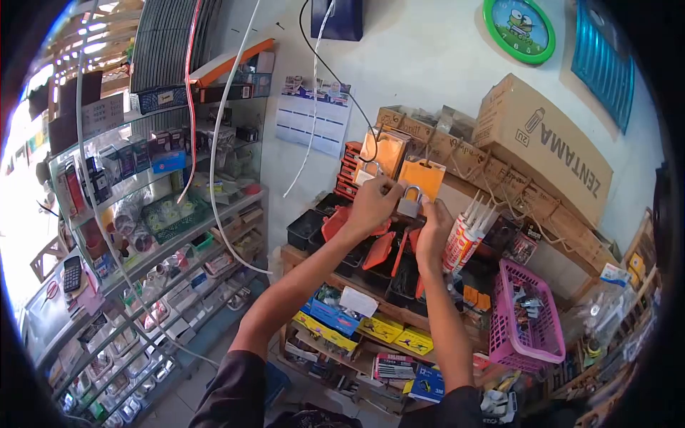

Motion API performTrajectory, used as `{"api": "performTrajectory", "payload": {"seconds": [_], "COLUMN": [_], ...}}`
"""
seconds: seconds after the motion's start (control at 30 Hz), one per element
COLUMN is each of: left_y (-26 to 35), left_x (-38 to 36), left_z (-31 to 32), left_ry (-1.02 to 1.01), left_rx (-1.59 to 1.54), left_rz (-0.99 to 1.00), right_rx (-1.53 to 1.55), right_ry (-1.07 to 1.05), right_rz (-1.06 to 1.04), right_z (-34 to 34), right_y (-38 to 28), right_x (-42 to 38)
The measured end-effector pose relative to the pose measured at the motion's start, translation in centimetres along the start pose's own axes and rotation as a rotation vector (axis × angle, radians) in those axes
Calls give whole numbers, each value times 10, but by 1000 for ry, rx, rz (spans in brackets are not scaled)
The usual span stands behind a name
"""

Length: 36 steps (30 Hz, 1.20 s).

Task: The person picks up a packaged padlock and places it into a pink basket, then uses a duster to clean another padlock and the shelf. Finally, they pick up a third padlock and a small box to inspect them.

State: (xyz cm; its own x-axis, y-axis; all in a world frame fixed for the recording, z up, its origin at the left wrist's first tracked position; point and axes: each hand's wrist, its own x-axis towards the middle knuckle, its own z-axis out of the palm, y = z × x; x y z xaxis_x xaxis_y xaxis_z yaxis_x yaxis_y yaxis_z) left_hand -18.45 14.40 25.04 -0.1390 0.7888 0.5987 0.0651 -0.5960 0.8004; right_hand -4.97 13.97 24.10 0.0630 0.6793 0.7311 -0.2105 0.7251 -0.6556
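In front of a cluttered shelf, my right hand (437, 217) is closed on a grey padlock (408, 207), its shackle pointing up. My left hand (374, 202) is to the left of the padlock with its fingers curled. Whether it grips anything is hidden from this side. Just above it is a pale metallic item (367, 174), too small to name surely. Behind both hands stand orange packages (422, 177), and below them are red and black bins (378, 251).
A pink basket (528, 349) and white-and-orange sealant tubes (464, 244) are at the right. A Zentama carton (546, 146) rests above. Glass shelving (132, 178) stands left, with a loose white cable (215, 157) hanging before it. Yellow boxes (396, 335) sit below.
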Motion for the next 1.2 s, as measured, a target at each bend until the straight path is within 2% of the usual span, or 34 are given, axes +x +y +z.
{"api": "performTrajectory", "payload": {"seconds": [0.03, 0.1, 0.17, 0.3, 0.4, 0.43, 0.47, 0.53, 0.57, 0.67, 0.73, 0.77, 0.83, 0.87, 0.9, 0.93, 0.97, 1.0, 1.03, 1.1, 1.2], "left_y": [-7, -11, -9, -14, -6, -1, -5, -18, -22, -31, -35, -40, -47, -47, -33, -18, -13, -13, 1, 9, 11], "left_x": [4, 10, 9, -1, -21, -27, -30, -33, -35, -43, -49, -51, -55, -59, -66, -72, -78, -81, -86, -91, -88], "left_z": [2, 6, 11, 21, 22, 22, 22, 23, 24, 25, 27, 28, 30, 32, 34, 36, 41, 46, 55, 73, 104], "left_ry": [-1, 105, 122, 166, 105, 57, 52, -11, -12, -86, -150, -173, -251, -286, -332, -392, -449, -542, -583, -696, -846], "left_rx": [0, 191, 232, 239, 318, 283, 287, 300, 305, 319, 287, 292, 182, 89, -6, -33, -84, -59, -53, -128, -159], "left_rz": [3, 121, 128, 176, 78, 53, 53, 71, 71, 31, 51, 47, 63, -71, -209, -263, -338, -324, -363, -368, -339], "right_rx": [-88, -177, -353, -323, -276, -257, -254, -417, -412, -382, -202, -198, -97, -125, -5, -326, -167, -208, -206, -292, -505], "right_ry": [28, 58, 99, 99, 99, 96, 102, 173, 175, 197, 112, 135, 217, 199, 113, 141, 122, 89, 32, -53, -228], "right_rz": [-2, -10, -12, 34, -69, 30, 31, -122, -120, -22, 279, 285, 109, 138, 303, 9, 97, 188, 165, 225, 222], "right_z": [-3, -6, -5, -9, -11, -11, -15, -27, -27, -23, -18, -20, -32, -43, -50, -71, -79, -95, -115, -149, -206], "right_y": [8, 14, 13, 41, 64, 64, 82, 135, 136, 120, 81, 86, 94, 95, 55, 80, 45, 20, 8, -57, -110], "right_x": [4, 10, 16, 38, 56, 60, 70, 93, 93, 88, 66, 57, 33, 14, -12, -31, -60, -81, -100, -119, -126]}}
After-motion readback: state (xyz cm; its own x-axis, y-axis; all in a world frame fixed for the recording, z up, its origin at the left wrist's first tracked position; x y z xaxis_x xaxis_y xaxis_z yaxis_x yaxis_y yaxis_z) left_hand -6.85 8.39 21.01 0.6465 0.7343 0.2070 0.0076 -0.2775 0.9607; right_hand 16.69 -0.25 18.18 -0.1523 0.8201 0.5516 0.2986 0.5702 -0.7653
